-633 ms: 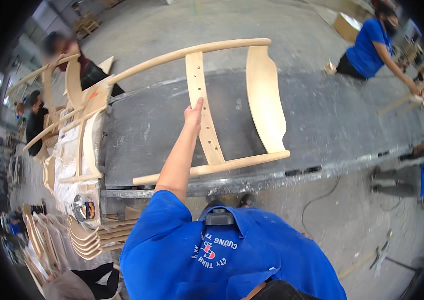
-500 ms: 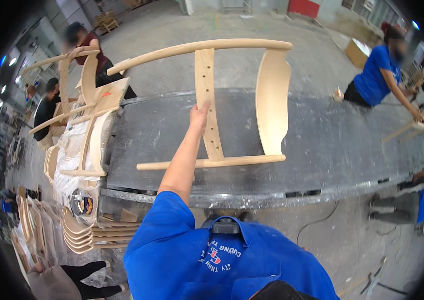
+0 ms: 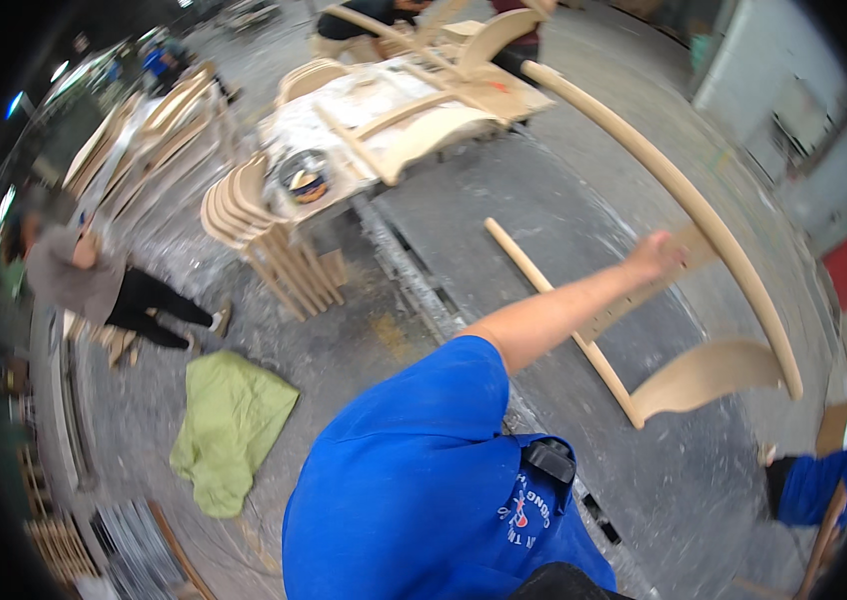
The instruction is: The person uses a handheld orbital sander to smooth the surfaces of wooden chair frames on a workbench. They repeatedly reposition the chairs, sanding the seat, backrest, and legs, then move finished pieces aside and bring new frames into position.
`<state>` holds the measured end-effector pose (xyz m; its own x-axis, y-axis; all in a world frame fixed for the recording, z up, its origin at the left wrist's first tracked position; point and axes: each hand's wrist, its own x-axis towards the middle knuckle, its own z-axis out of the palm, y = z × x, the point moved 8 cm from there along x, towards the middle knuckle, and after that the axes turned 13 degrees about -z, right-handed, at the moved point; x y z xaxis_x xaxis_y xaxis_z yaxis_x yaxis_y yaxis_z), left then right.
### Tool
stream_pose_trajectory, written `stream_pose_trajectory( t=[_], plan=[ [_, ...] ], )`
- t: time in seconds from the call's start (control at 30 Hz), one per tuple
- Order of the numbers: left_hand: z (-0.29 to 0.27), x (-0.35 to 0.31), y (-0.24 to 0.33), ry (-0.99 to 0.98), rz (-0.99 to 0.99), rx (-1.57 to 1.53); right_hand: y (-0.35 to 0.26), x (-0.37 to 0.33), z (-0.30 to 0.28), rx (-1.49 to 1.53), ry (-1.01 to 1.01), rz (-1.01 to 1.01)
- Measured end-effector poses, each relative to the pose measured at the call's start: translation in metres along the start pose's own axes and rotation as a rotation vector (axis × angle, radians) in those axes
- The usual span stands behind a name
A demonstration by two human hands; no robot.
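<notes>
My left hand (image 3: 656,258) grips the drilled crosspiece (image 3: 634,300) of a pale wooden chair frame (image 3: 679,185). The fingers are blurred but closed on the wood. A long curved rail runs along the frame's far right side. A thinner straight rail (image 3: 522,258) lies on the side nearer me, over the dark worktable (image 3: 444,200). At the near end, a broad curved backrest (image 3: 709,375) joins the two rails. My forearm hides part of the crosspiece and the thin rail. My right hand is out of the picture.
Beyond the worktable's far left end, a plastic-covered table (image 3: 354,110) bears another chair frame (image 3: 409,112) and a round tin (image 3: 304,178). Stacked curved wooden parts (image 3: 234,205) stand below it. A green cloth (image 3: 234,430) lies on the floor. One person (image 3: 79,270) stands left; others work beyond.
My view has swung left, so the chair frame now appears further right and turned in the picture. My left hand remains on its crosspiece.
</notes>
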<state>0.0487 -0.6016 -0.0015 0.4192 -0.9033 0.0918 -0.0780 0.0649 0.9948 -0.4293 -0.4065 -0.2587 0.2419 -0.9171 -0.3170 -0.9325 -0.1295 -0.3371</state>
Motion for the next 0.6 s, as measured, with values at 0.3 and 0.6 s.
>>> stream_pose_trajectory(
  t=[0.3, 0.6],
  plan=[
    [0.0, -0.069, 0.047, -0.113, -0.154, -0.302, -0.078, 0.082, -0.019, -0.095, -0.007, -0.223],
    [-0.018, -0.125, 0.081, -0.171, -0.618, -0.67, -0.099, 0.088, -0.019, -0.122, -0.016, -0.291]
  ],
)
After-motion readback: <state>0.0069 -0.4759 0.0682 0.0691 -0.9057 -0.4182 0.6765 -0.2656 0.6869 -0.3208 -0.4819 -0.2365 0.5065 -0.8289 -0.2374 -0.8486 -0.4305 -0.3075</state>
